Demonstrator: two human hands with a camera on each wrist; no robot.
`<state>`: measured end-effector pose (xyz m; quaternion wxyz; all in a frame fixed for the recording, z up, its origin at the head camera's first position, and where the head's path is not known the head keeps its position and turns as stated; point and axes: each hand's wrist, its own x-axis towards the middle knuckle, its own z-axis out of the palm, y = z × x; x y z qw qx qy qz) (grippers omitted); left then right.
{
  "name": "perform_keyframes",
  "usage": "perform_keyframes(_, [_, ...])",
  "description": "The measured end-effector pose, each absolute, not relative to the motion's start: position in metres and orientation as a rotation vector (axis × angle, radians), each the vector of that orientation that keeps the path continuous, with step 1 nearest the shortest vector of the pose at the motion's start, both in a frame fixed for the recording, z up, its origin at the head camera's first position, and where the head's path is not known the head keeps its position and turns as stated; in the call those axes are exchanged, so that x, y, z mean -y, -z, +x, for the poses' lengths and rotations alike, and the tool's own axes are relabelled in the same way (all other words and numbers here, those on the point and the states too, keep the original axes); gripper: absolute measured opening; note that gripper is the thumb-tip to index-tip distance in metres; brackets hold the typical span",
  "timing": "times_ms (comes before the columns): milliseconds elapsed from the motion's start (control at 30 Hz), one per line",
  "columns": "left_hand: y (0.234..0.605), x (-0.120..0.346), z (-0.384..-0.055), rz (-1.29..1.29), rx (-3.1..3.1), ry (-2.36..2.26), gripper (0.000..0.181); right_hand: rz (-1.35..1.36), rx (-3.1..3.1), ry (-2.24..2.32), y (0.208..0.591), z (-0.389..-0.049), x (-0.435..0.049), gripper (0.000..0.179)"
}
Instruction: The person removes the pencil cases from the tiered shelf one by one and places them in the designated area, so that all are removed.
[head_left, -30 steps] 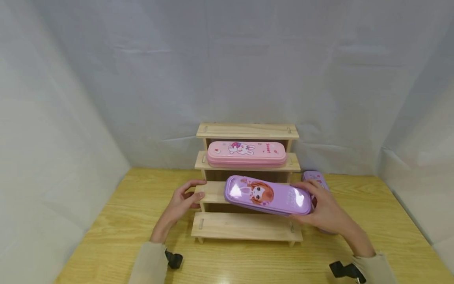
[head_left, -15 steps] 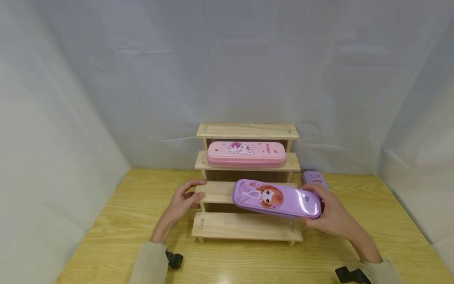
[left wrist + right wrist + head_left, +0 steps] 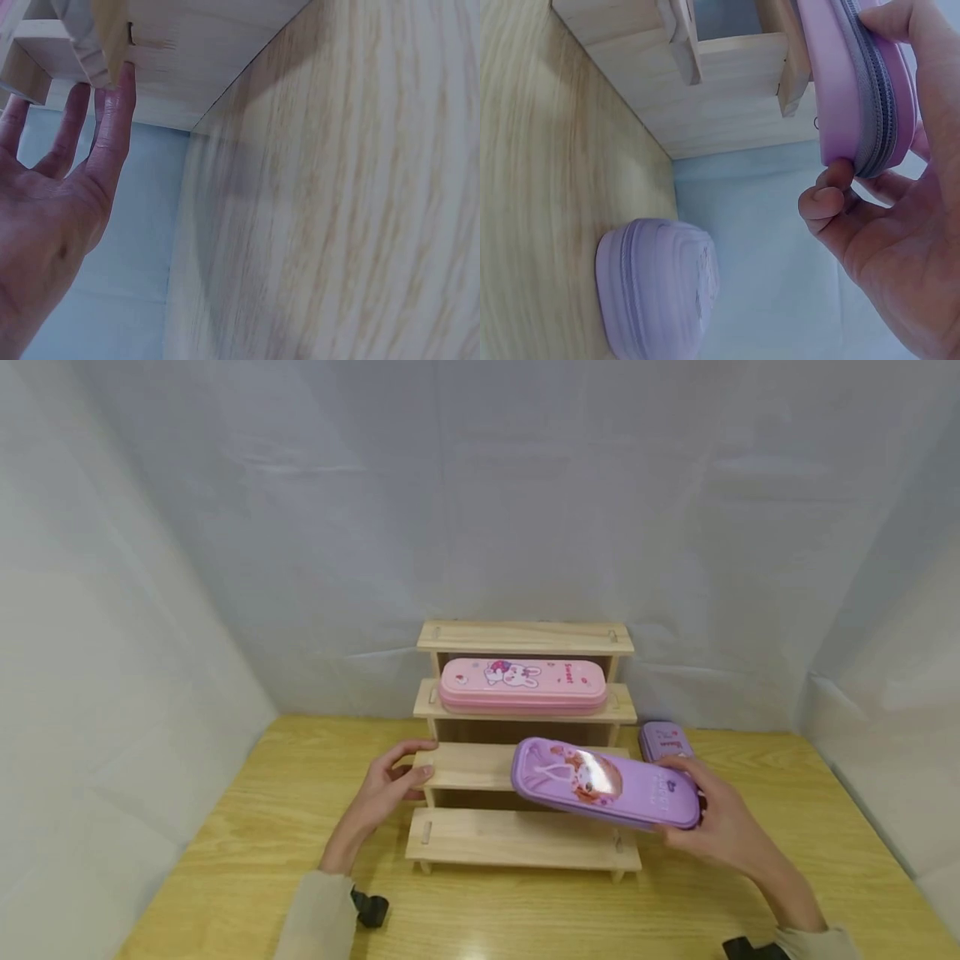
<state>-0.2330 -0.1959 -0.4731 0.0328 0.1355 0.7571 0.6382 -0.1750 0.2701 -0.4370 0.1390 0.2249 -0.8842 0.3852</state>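
While the fingers of the right hand (image 3: 726, 828) pinch the glossy purple zipped case (image 3: 555, 783), held aslant across the right side of the pale wooden four-tier stand (image 3: 474, 767), I can't tell remotely whether the two touch. With the left hand (image 3: 381, 789) gripping the stand's left edge, I judge that the one-ended hold could let the case's free end dip and knock a tier.

Top tier (image 3: 525, 635) free fr. abv; bunny pencil case (image 3: 522, 685) blocks 2nd tier (image 3: 425, 707); L hand (image 3: 386, 789) & girl-print pencil case (image 3: 607, 785) crowd 3rd tier (image 3: 468, 766).
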Motion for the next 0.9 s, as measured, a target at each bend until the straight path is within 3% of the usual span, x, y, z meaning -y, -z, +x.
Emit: perform_keyframes(900, [0.469, 0.194, -0.230, 0.420, -2.318, -1.980, 0.039, 0.550, 2.612, -1.077, 0.443, -0.150, -0.298, 0.077])
